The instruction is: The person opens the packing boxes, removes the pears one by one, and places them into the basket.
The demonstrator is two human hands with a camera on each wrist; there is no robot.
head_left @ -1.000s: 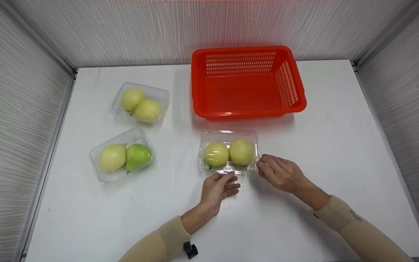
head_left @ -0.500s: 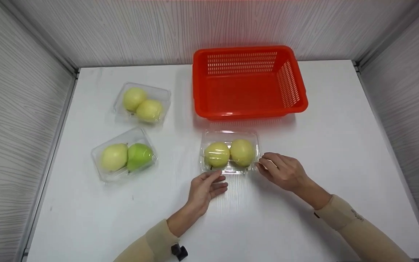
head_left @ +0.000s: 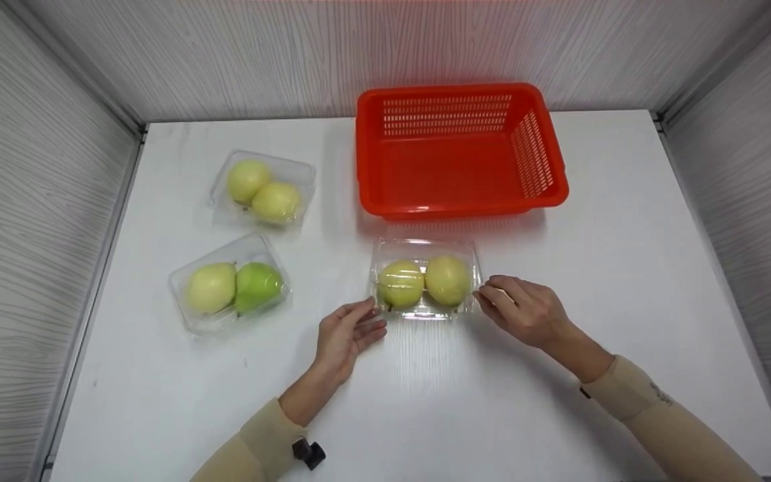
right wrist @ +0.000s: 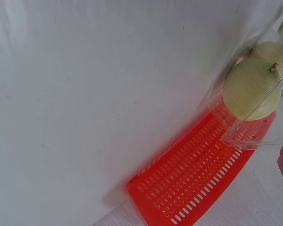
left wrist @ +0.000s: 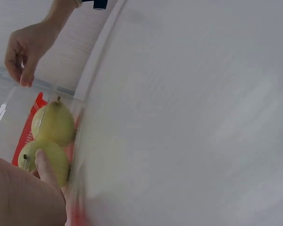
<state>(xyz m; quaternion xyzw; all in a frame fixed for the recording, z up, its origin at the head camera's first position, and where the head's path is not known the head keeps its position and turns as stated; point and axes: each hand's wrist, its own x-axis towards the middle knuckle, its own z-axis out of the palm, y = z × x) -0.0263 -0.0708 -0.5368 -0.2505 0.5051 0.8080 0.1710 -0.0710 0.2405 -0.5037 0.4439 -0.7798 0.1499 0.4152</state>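
Note:
A clear plastic clamshell box [head_left: 425, 249] with two yellow-green pears [head_left: 448, 281] inside lies in front of the red basket. My left hand [head_left: 345, 338] is at the box's front left corner, its thumb up against the edge and its other fingers loosely bent. In the left wrist view that thumb overlaps the nearer pear [left wrist: 56, 162]. On the opposite side, my right hand [head_left: 526, 311] pinches the box's right edge near the front corner with curled fingers. Only part of the right hand shows at the border of the right wrist view.
A red plastic basket [head_left: 462, 209] with slotted walls stands behind the box. Two more clear boxes are at the left: the rear box [head_left: 298, 171] holds two pale pears, the front box [head_left: 248, 248] a pale pear and a green pear [head_left: 256, 286]. Walls enclose the white table [head_left: 479, 415].
My left hand has slid leftward along the box's front edge, from its middle to the left corner. The right hand stays at the right edge, moving only slightly. The box has hardly moved.

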